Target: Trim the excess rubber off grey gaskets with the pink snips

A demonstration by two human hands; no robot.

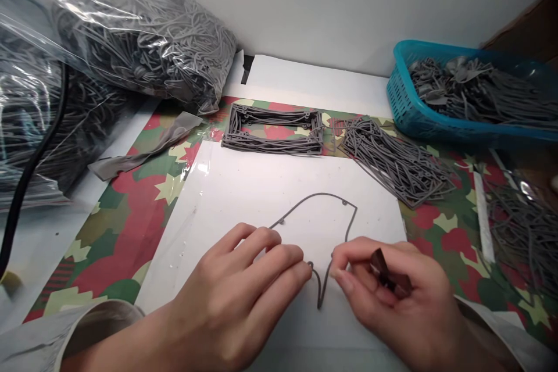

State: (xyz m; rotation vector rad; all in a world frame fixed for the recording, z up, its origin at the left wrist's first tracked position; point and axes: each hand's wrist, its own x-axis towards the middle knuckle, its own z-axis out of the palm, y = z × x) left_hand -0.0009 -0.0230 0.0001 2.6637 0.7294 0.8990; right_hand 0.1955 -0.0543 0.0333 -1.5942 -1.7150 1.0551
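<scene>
gasket, thin, grey, apparently rubber [321, 193]: one, an open-looking loop lying on a white sheet [218, 197], at 5 o'clock from mid-view, its near point toward the wearer, two small tabs along its far run. left hand [257, 279]: one, at 7 o'clock, fingers bunched together with tips at the strand; thumb hidden, so whether it pinches cannot be told. right hand [387, 285]: one, at 4 o'clock, thumb and forefinger pinched on the strand, one dark ribbon-like scrap [386, 276] resting within the curled fingers. step in hand, by judgement: working the loop's near section between both sets of fingertips; the next move calls for a light, steady grip, the strand seeming pliant. rectangular gasket stack [270, 144]: one, at 12 o'clock, layers too many to count. loose gasket pile [392, 160]: one, at 3 o'clock. blue basket [399, 90]: one, at 2 o'clock, filled with grey strips. clear plastic bags [174, 29]: two, at 9 and 10 o'clock, both filled. crumpled tape strip [148, 148]: one, at 9 o'clock.
</scene>
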